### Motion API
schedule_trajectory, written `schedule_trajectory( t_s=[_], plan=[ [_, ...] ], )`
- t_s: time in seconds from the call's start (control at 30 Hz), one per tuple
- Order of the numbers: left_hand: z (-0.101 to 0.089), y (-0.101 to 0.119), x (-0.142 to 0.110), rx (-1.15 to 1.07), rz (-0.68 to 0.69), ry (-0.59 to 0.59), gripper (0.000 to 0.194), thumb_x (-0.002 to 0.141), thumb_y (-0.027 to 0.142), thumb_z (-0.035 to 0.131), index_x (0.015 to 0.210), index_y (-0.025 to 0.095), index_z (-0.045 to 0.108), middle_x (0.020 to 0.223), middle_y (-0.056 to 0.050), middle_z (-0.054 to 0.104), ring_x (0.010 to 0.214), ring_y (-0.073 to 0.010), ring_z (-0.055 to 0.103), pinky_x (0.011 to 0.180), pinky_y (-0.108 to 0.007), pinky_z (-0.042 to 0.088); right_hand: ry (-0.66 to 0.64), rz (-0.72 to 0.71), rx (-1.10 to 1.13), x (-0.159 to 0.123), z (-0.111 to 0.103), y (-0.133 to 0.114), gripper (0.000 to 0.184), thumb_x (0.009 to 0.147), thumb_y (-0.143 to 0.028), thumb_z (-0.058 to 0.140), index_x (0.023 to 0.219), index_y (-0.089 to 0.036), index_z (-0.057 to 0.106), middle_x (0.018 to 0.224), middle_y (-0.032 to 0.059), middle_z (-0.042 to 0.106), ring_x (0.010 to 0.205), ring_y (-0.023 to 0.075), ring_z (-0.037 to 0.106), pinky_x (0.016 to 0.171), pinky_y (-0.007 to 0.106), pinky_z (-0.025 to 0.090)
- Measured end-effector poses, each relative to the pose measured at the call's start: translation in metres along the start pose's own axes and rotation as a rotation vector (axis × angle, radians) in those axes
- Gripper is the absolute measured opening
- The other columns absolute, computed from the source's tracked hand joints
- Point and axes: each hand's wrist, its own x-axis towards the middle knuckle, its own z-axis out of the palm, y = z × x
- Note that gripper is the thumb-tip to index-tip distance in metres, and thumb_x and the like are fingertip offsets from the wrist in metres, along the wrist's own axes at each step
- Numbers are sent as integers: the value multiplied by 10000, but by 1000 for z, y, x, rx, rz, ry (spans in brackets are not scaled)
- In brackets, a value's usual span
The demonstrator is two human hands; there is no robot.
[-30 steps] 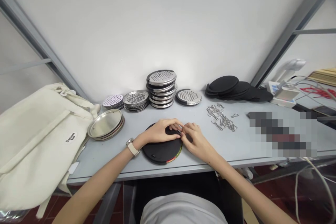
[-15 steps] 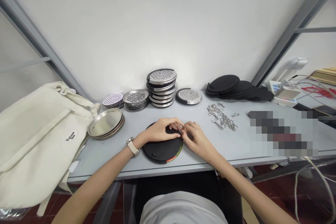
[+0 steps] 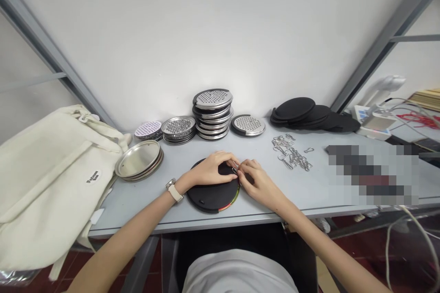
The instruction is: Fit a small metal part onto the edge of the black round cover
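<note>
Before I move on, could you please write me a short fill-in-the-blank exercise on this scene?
1. The person wears the watch on the ____.
2. The upper face of the round disc beneath the left hand is mostly ____.
3. The loose clips are ____ in colour.
4. Seen from the camera, the pile of dark discs lies to the ____ of the tall metal stack.

Missing words: left wrist; black; silver; right.

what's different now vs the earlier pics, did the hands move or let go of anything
Very little: a small shiny metal piece shows more plainly between the fingertips at the black disc's rim. I see no clear letting go or new hold. The left hand stays over the disc and the right hand at its edge; the loose metal clips and stacked graters lie as before.
</note>
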Motion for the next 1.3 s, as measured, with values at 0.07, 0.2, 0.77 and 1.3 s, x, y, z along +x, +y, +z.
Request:
schedule_trajectory(
  t_s=[0.07, 0.2, 0.77, 1.3],
  plan=[
    [0, -1, 0, 0, -17, -2, 267, 760, 204, 680, 1011, 175, 593, 934, -29, 654, 924, -158, 604, 917, -304, 435, -6, 4, 13, 0, 0, 1, 214, 908, -162, 416, 724, -201, 517, 831, 46, 560, 853, 197, 508, 840, 378, 420],
    [1, -2, 0, -31, -36, -12, 265, 770, 210, 669, 1022, 174, 597, 923, -31, 650, 898, -152, 610, 893, -290, 448, -18, 9, 40, -1, 0, 1, 217, 908, -169, 420, 706, -202, 490, 830, 46, 550, 859, 202, 498, 843, 387, 408],
    [1, -6, 1, -193, -88, -37, 295, 762, 200, 671, 1047, 171, 598, 864, -12, 625, 834, -128, 593, 785, -242, 461, 37, 70, 151, -1, 5, 5, 168, 854, -174, 458, 692, -210, 432, 864, 50, 522, 851, 202, 510, 822, 387, 417],
    [0, -3, 1, -201, -69, -45, 294, 762, 194, 671, 1045, 162, 600, 866, -18, 618, 834, -128, 590, 794, -242, 468, 28, 83, 176, 1, 3, 3, 178, 857, -190, 443, 681, -210, 448, 834, 42, 486, 783, 184, 507, 711, 329, 431]
  ],
)
